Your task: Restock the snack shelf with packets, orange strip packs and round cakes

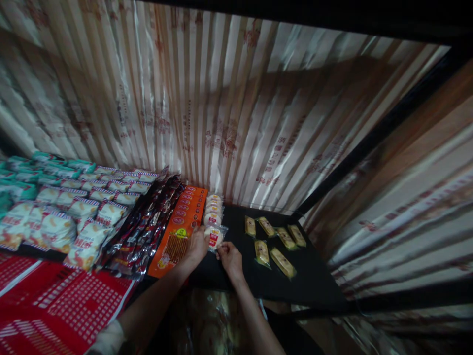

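Note:
Between my two hands is a round white cracker pack (213, 237) in clear wrap with a red label, at the near end of a row of similar packs (213, 207) on the black shelf (236, 222). My left hand (198, 245) is closed on its left edge, fingertips partly hidden. With thumb and fingers pinched, my right hand (229, 257) grips its lower right corner. Just left of the row lies an orange snack packet (185, 217) with a picture of brown sticks, partly behind my left hand.
Several yellow wrapped cakes (262, 254) lie to the right on the shelf. Dark shiny packets (144, 227), white snack bags (84, 212) and green bags (55, 167) fill the left. A red basket (74, 301) stands at lower left. Striped sheeting (221, 98) and a dark post (369, 128) bound the shelf.

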`<state>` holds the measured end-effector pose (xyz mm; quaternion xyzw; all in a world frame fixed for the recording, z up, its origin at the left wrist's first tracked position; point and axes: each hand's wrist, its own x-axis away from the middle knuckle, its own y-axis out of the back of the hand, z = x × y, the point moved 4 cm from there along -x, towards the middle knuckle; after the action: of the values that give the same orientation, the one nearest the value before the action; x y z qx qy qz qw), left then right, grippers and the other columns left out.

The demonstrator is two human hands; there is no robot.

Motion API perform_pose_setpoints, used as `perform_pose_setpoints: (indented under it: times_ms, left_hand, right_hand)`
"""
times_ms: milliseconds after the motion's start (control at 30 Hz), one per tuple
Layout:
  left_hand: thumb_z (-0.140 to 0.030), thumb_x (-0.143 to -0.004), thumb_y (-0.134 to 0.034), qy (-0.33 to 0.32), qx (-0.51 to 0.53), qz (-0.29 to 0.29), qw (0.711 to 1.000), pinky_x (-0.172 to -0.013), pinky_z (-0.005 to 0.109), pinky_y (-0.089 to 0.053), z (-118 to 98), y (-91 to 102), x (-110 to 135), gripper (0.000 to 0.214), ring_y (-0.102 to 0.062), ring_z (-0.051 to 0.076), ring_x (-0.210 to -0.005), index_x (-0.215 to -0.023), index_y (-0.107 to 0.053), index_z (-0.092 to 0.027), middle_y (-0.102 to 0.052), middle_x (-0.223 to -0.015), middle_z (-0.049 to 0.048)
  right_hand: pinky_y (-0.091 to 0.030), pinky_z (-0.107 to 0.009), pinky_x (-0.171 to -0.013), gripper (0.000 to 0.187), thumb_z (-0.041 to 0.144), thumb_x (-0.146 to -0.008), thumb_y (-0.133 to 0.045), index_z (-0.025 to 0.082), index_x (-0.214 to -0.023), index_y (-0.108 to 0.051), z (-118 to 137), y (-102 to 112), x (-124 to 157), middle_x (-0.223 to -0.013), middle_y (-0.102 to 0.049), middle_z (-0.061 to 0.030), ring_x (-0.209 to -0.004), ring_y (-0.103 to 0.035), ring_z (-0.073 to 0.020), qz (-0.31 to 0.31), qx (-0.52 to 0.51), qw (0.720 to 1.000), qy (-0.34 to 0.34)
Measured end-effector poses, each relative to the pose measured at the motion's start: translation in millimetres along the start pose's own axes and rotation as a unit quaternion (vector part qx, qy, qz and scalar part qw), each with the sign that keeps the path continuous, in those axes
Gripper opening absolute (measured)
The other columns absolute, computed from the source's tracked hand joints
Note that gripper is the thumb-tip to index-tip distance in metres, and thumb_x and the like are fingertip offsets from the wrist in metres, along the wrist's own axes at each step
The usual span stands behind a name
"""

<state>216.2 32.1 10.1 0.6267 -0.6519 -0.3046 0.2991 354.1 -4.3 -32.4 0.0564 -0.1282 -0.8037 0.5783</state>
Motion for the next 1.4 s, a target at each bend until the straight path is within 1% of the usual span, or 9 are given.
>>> perform_pose_setpoints:
  times_ms: [100, 400, 533, 667, 833, 1033, 1133, 1300, 1400]
  left_hand:
    - [-0.014, -0.081, -0.048, -0.004, 0.002, -0.004, 1.000, -0.085, 0.026, -0.040, 0, -2.9, -4, 0.031, -0.056, 0.020, -0.099, -0.110, -0.056, -0.010, -0.058, -0.109, 0.0150]
    - [-0.012, -0.079, -0.049, 0.012, 0.009, -0.014, 1.000, -0.081, 0.025, -0.043, 3, -11.0, -12, 0.037, -0.058, 0.020, -0.095, -0.117, -0.052, -0.011, -0.050, -0.117, 0.0166]
    - [-0.009, -0.079, -0.047, 0.022, 0.011, -0.023, 0.999, -0.082, 0.024, -0.043, 4, -15.1, -12, 0.043, -0.056, 0.019, -0.100, -0.122, -0.047, -0.012, -0.047, -0.122, 0.0160]
    - [-0.008, -0.080, -0.044, 0.023, 0.000, -0.023, 0.999, -0.082, 0.025, -0.044, 0, -14.8, -8, 0.046, -0.054, 0.020, -0.103, -0.126, -0.043, -0.012, -0.043, -0.127, 0.0174]
    - [-0.009, -0.080, -0.045, 0.003, -0.022, -0.011, 1.000, -0.082, 0.024, -0.043, -4, -13.4, -3, 0.048, -0.054, 0.019, -0.101, -0.127, -0.042, -0.015, -0.046, -0.124, 0.0142]
    - [-0.008, -0.081, -0.040, -0.020, -0.045, -0.018, 0.999, -0.079, 0.025, -0.045, -1, -19.4, -1, 0.042, -0.055, 0.019, -0.099, -0.122, -0.047, -0.013, -0.047, -0.118, 0.0141]
    - [-0.008, -0.081, -0.040, -0.032, -0.039, -0.038, 0.998, -0.079, 0.025, -0.046, 0, -22.2, 1, 0.040, -0.056, 0.019, -0.096, -0.121, -0.048, -0.010, -0.048, -0.113, 0.0148]
    - [-0.009, -0.082, -0.040, -0.058, -0.034, -0.064, 0.996, -0.079, 0.027, -0.047, -1, -23.4, 7, 0.038, -0.057, 0.021, -0.095, -0.118, -0.050, -0.009, -0.048, -0.114, 0.0158]
    - [-0.009, -0.082, -0.040, -0.063, -0.044, -0.064, 0.995, -0.079, 0.027, -0.048, -1, -24.2, 7, 0.037, -0.057, 0.021, -0.096, -0.116, -0.051, -0.010, -0.048, -0.115, 0.0157]
  right_hand:
    - [-0.042, -0.025, -0.045, 0.012, 0.034, -0.064, -0.057, 0.023, -0.065, -0.053, 1, -1, -6, -0.046, -0.057, 0.0039, -0.042, -0.058, -0.0162, -0.005, 0.015, 1.000, 0.000]
    - [-0.042, -0.024, -0.047, 0.007, 0.028, -0.068, -0.054, 0.022, -0.068, -0.054, 10, -5, -13, -0.045, -0.056, 0.0043, -0.043, -0.058, -0.0153, -0.004, 0.063, 0.998, -0.006]
    - [-0.043, -0.021, -0.048, 0.007, 0.025, -0.072, -0.051, 0.020, -0.075, -0.055, 13, -6, -14, -0.048, -0.057, 0.0045, -0.045, -0.058, -0.0131, 0.003, 0.098, 0.995, -0.016]
    - [-0.043, -0.020, -0.048, 0.011, 0.023, -0.076, -0.049, 0.018, -0.082, -0.057, 12, -6, -15, -0.050, -0.058, 0.0041, -0.045, -0.059, -0.0122, 0.013, 0.112, 0.993, -0.024]
    - [-0.044, -0.020, -0.048, 0.015, 0.024, -0.077, -0.048, 0.018, -0.086, -0.059, 12, -6, -16, -0.052, -0.061, 0.0033, -0.046, -0.060, -0.0129, 0.015, 0.114, 0.993, -0.015]
    - [-0.044, -0.020, -0.050, 0.015, 0.023, -0.079, -0.048, 0.018, -0.086, -0.061, 18, -6, -16, -0.052, -0.061, 0.0032, -0.047, -0.060, -0.0126, 0.011, 0.158, 0.987, -0.016]
    - [-0.043, -0.020, -0.050, 0.017, 0.023, -0.080, -0.047, 0.017, -0.087, -0.061, 18, -8, -16, -0.054, -0.062, 0.0023, -0.046, -0.059, -0.0121, 0.015, 0.168, 0.986, -0.003]
    - [-0.042, -0.020, -0.054, 0.021, 0.024, -0.078, -0.048, 0.016, -0.090, -0.064, 16, -8, -21, -0.063, -0.066, -0.0011, -0.054, -0.061, -0.0131, -0.011, 0.204, 0.977, 0.057]
    - [-0.042, -0.020, -0.055, 0.022, 0.024, -0.078, -0.049, 0.016, -0.090, -0.065, 14, -8, -24, -0.064, -0.067, -0.0019, -0.056, -0.061, -0.0132, -0.012, 0.218, 0.974, 0.056]
